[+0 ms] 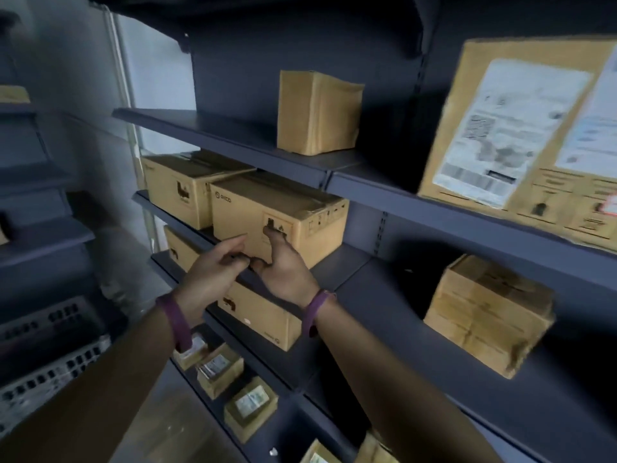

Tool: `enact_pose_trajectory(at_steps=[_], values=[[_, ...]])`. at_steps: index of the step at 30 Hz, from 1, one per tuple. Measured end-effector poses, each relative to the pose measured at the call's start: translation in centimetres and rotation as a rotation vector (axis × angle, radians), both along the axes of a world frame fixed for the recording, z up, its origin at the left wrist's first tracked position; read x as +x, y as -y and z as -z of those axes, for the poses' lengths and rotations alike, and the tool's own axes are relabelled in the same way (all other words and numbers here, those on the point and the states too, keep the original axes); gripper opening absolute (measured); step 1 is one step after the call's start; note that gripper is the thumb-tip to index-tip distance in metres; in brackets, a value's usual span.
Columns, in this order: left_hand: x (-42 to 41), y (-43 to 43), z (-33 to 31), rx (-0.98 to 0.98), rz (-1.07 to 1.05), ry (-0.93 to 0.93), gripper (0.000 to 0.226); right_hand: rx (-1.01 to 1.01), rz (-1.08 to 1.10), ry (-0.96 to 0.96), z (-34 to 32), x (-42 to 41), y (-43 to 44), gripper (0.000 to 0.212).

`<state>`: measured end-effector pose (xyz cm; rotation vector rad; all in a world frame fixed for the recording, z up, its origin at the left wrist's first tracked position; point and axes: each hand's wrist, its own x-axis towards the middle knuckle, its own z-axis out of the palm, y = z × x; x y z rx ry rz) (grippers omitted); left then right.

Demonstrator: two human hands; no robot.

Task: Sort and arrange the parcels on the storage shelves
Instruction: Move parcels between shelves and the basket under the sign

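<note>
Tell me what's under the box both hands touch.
Its shelf board, then a cardboard box on the next shelf down. The left hand and right hand cover its upper middle.

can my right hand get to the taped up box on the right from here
Probably yes. The right hand is at the front of the printed box, and the taped box stands alone further right with bare shelf between them and nothing in front.

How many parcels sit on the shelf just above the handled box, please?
2: a small plain parcel upright in the left bay, and a large labelled box in the right bay, cut by the frame; others may lie beyond.
</note>
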<state>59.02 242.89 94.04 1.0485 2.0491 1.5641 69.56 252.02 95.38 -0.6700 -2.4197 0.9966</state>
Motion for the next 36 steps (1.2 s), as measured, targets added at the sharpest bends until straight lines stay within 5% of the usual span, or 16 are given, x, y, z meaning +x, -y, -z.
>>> enact_pose_trajectory(at_steps=[15, 22, 29, 33, 36], values=[[-32.6, -8.8, 0.6, -0.016, -0.161, 0.036, 0.040, -0.069, 0.042, -0.151, -0.1, -28.9, -8.8, 0.058], [-42.7, -11.7, 0.2, -0.012, -0.200, 0.016, 0.046, 0.055, 0.159, -0.249, -0.3, -37.9, -8.8, 0.056], [-53.8, -15.1, -0.8, -0.070, -0.148, -0.210, 0.046, 0.041, 0.497, -0.143, 0.5, -43.9, -12.3, 0.056], [-61.0, -17.6, -0.8, -0.100, -0.130, -0.299, 0.051, -0.089, 0.692, -0.268, 0.7, -46.1, -14.3, 0.054], [-64.7, -19.1, -0.8, -0.049, -0.062, -0.179, 0.060, -0.253, 0.826, -0.403, 0.9, -46.9, -14.9, 0.046]])
